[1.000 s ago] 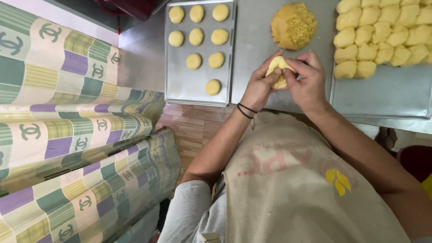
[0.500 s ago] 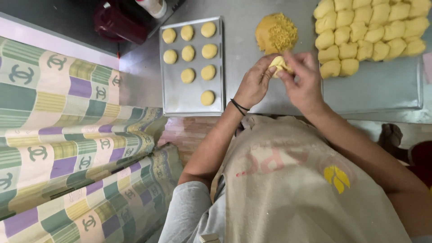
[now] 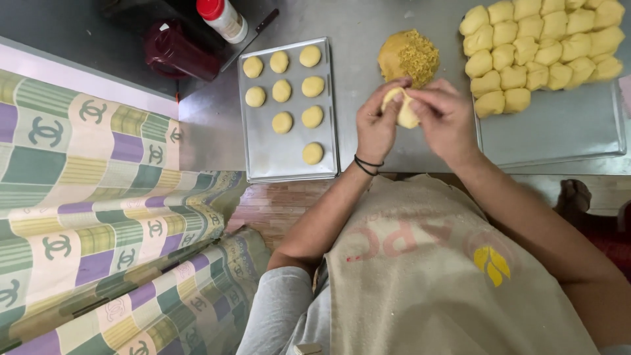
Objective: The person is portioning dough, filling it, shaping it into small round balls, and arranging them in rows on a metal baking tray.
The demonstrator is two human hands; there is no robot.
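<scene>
Both hands meet over the steel worktop (image 3: pixel 368 26), just in front of the person's chest, pinching one pale yellow dough piece (image 3: pixel 406 112) between them. Left hand (image 3: pixel 376 125) curls around its left side, fingers bent, thumb up near the top; black bands sit on that wrist. Right hand (image 3: pixel 445 119) covers the dough's right side, fingertips pressed onto it. So both hands are closed narrowly on the same piece, held slightly above the worktop edge.

Just behind the hands, touching nothing else, sits a mound of filling (image 3: pixel 409 58), darker yellow-brown with a crumbly top. To the left lies a flat baking tray (image 3: pixel 263 158) carrying nine round shaped dough balls (image 3: pixel 282 91) in three loose columns, apart from each other; its near end is bare. To the right, a second tray (image 3: pixel 559 131) holds a packed cluster of cut dough portions (image 3: pixel 539 52), pieces touching one another, crowded at the far end.

Far left corner of the worktop: a white bottle with a red cap (image 3: pixel 223 18) and a dark red container (image 3: pixel 177 51), near each other. A beige apron (image 3: pixel 447 276) with faded print covers the person's front. A patterned checked cloth (image 3: pixel 92 223) in green, purple and cream fills the left side, below the worktop.
</scene>
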